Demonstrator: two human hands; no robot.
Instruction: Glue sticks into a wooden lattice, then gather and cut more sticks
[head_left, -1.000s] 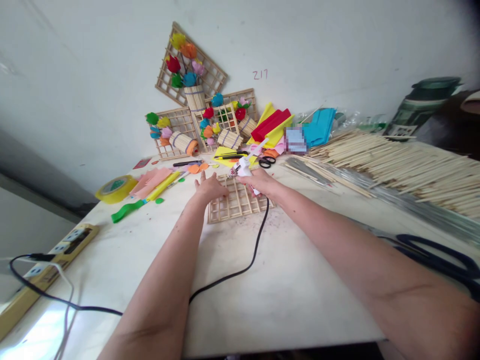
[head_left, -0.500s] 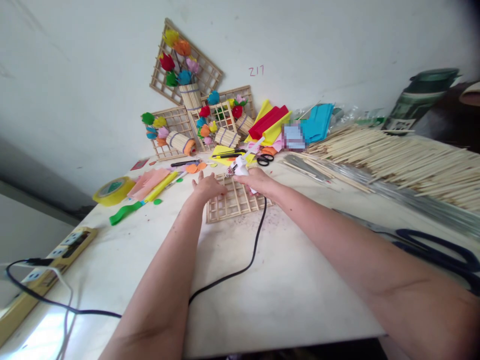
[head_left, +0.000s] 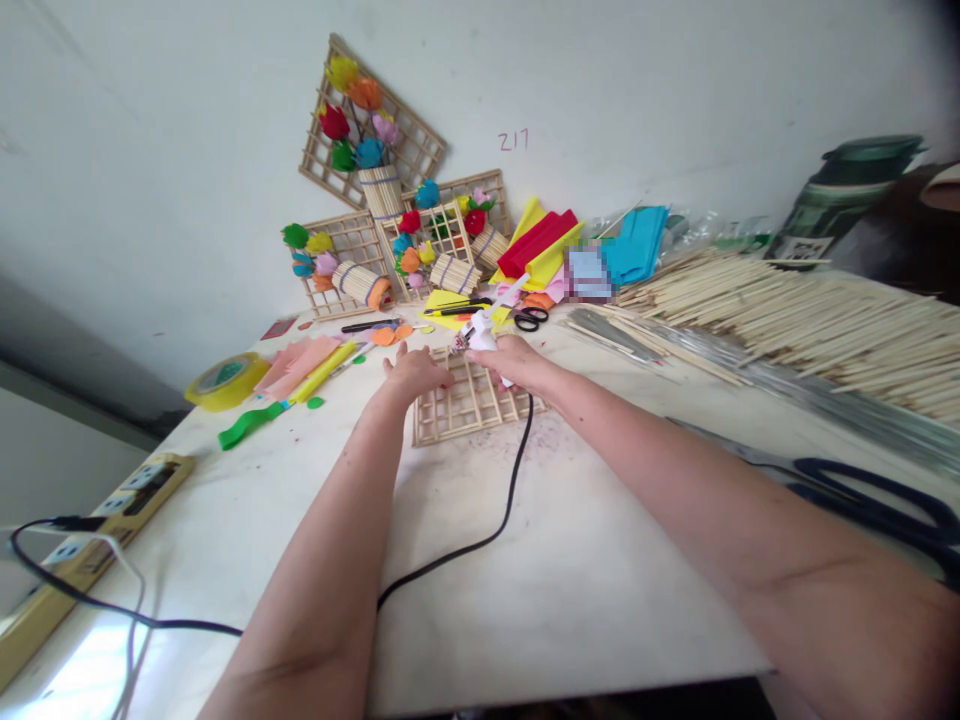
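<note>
A small lattice of wooden sticks point(head_left: 472, 408) lies on the table in front of me. My right hand point(head_left: 517, 362) is wrapped round a white hot glue gun point(head_left: 484, 334) above the lattice's right side. The gun's nozzle points left and down, and a glue stick point(head_left: 513, 291) juts from its back. A black cord point(head_left: 511, 500) runs from its handle across the table. At the lattice's upper left, my left hand point(head_left: 417, 374) rests with fingers spread and thumb over the sticks; whether it pinches a stick I cannot make out.
Stick lattices with paper flowers point(head_left: 369, 120) lean on the wall. Wooden sticks point(head_left: 780, 315) and large scissors point(head_left: 862, 495) lie right; small scissors point(head_left: 531, 319) lie behind my right hand. Tape point(head_left: 225, 382), crepe paper point(head_left: 296, 367) and a power strip point(head_left: 112, 530) are left.
</note>
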